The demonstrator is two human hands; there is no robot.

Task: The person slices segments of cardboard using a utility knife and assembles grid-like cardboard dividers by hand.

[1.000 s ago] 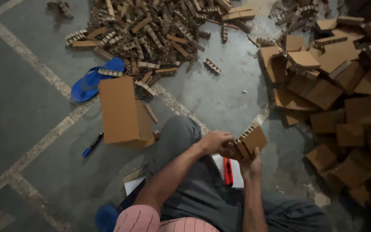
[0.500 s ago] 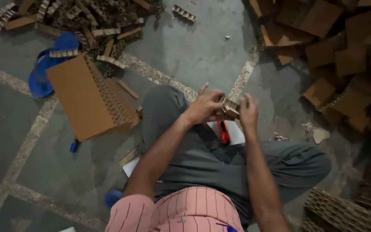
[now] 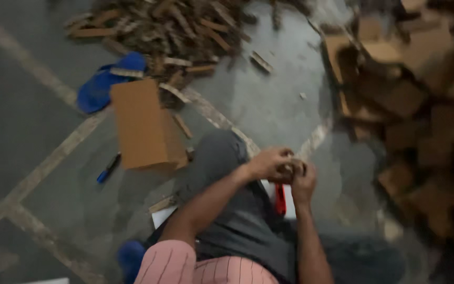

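Observation:
I sit on a grey floor with my knees bent. My left hand (image 3: 270, 163) and my right hand (image 3: 303, 183) meet above my lap, both closed around a small brown cardboard piece (image 3: 289, 168) that is mostly hidden by my fingers. The view is blurred. A red tool (image 3: 280, 199) lies on a white sheet (image 3: 290, 208) just below my hands, between my legs.
A stack of flat brown cardboard (image 3: 143, 125) lies to the left of my knee, with a blue marker (image 3: 109, 168) beside it. A blue sandal (image 3: 101, 87) sits further back. Cardboard strips (image 3: 185, 31) are heaped at the top; folded cardboard pieces (image 3: 421, 115) pile up on the right.
The cardboard piece, held open at my right a second ago, is now enclosed between both hands. The camera has swung about and the picture has blurred.

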